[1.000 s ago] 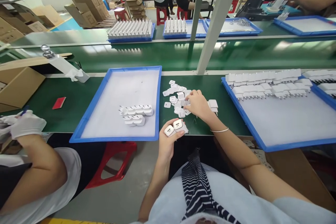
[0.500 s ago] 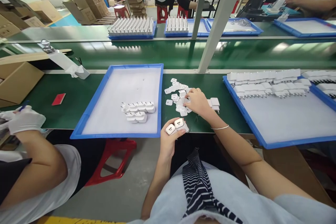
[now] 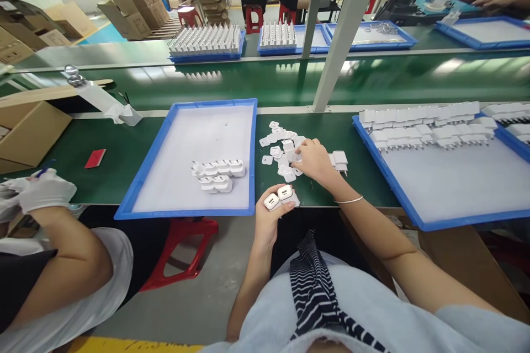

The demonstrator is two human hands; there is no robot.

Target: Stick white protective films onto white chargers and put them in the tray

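My left hand (image 3: 267,218) is closed around white USB chargers (image 3: 278,197); two ends with port slots face up, side by side, near the bench's front edge. My right hand (image 3: 312,161) reaches into a loose pile of small white plastic covers (image 3: 285,172), fingertips pinched together among them. Whatever sits between those fingertips is too hidden to make out. Just right of that hand lie a few white chargers (image 3: 340,160) with pins. In the blue-rimmed tray (image 3: 255,138) on the left, several pinned chargers (image 3: 219,175) lie in two short rows.
A second blue-rimmed tray (image 3: 393,198) at right carries rows of white chargers (image 3: 430,127). A co-worker's gloved hand (image 3: 47,190) is at far left, near a red card (image 3: 95,158). A metal post (image 3: 345,33) rises behind the pile. Filled trays stand across the green belt (image 3: 207,85).
The view has shifted slightly. My right fingers have moved a little within the pile of covers. My left hand keeps its hold on the chargers.
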